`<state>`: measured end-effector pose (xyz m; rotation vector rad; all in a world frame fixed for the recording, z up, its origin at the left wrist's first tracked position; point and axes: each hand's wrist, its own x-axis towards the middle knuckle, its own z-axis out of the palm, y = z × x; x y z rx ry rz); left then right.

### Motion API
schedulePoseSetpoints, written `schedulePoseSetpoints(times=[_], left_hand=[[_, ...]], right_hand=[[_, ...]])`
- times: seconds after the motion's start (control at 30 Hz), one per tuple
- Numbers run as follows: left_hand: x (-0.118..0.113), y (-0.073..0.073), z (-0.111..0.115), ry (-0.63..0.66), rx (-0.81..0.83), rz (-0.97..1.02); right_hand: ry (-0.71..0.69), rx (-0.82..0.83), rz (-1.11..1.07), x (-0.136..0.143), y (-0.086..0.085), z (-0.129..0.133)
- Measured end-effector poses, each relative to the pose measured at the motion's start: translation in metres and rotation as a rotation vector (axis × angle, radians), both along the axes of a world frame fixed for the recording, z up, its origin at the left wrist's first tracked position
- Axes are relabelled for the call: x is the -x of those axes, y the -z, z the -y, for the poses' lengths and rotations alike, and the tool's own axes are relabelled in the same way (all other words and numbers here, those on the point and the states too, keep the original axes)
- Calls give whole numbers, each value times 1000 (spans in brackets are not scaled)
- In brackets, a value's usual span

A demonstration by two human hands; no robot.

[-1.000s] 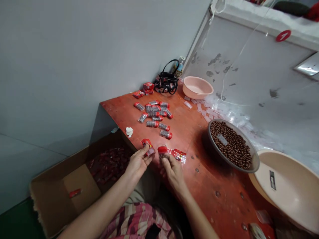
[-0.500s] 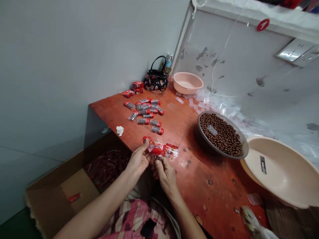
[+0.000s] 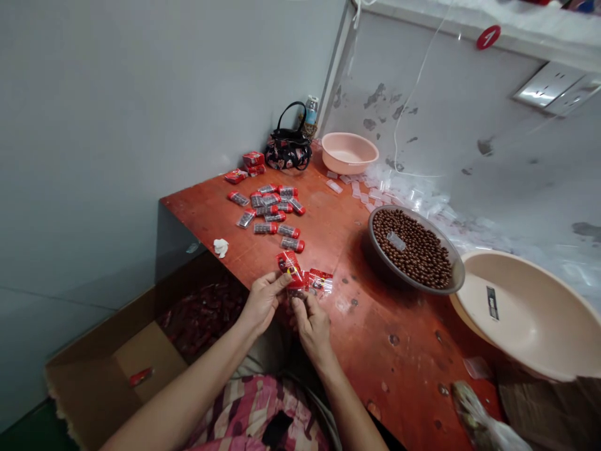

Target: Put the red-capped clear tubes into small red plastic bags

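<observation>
My left hand pinches a red printed plastic wrapper between thumb and fingers. My right hand grips a small clear container of brown balls, and the wrapper now covers its top. Both hands meet over the near edge of the orange-red table. Just beyond the right fingers lie further red wrappers. Farther back, several red-capped containers filled with dark balls lie loosely grouped.
At right stand a grey bowl of brown balls with a clear tube on top, and a large beige basin. A pink basin, handbag and red packs sit at the back. Below left is a cardboard box.
My left hand has brought the red wrapper over the container's red cap, and its thumb now presses there. The right hand keeps its hold. The view has shifted slightly.
</observation>
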<state>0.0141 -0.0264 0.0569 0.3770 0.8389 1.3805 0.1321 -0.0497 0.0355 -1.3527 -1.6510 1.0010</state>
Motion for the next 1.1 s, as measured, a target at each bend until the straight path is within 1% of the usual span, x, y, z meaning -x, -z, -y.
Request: schedulePoseSetpoints(times=[0.1, 0.17, 0.2, 0.3, 0.37, 0.4, 0.43, 0.53, 0.57, 0.63, 0.7, 0.77, 0.83, 0.9, 0.97, 1.03, 1.1], left_hand=[[-2, 3, 1, 32, 20, -38], [-2, 4, 2, 58, 20, -56], [-2, 4, 2, 80, 13, -68], [1, 4, 2, 184, -18, -112], [1, 4, 2, 236, -34, -138], [1, 4, 2, 243, -37, -150], [1, 5, 2, 240, -35, -164], [-2, 5, 2, 187, -14, -209], [-3, 4, 2, 178, -8, -219], [-5, 0, 4, 212, -12, -211], [-6, -3, 5, 289, -35, -170], [-7, -6, 6, 317, -49, -130], [-8, -6, 5, 273, -24, -122], [-10, -4, 5, 229, 22, -139], [-12, -2, 5, 230, 48, -168], [-13, -1, 8, 258, 35, -172], [-13, -1, 11, 289, 15, -135]], right_hand=[[5, -75, 42, -1, -2, 0], [-11, -35, -7, -1, -2, 0], [-24, 24, -68, -2, -1, -1], [-96, 276, -341, -2, 4, -2], [-123, 375, -463, -2, 6, -3], [-115, 373, -469, -3, 6, -3], [-89, 337, -438, -3, 7, -3], [27, 158, -271, -4, 6, -2], [48, 134, -254, -3, 5, -2], [33, 185, -330, -2, 5, -3], [-23, 300, -476, -1, 6, -5], [-64, 379, -564, -1, 5, -7], [-71, 364, -531, -2, 3, -7], [-57, 283, -421, -3, 2, -7], [-48, 234, -360, -4, 3, -6], [-68, 291, -426, -4, 7, -7], [-84, 391, -566, -4, 11, -8]])
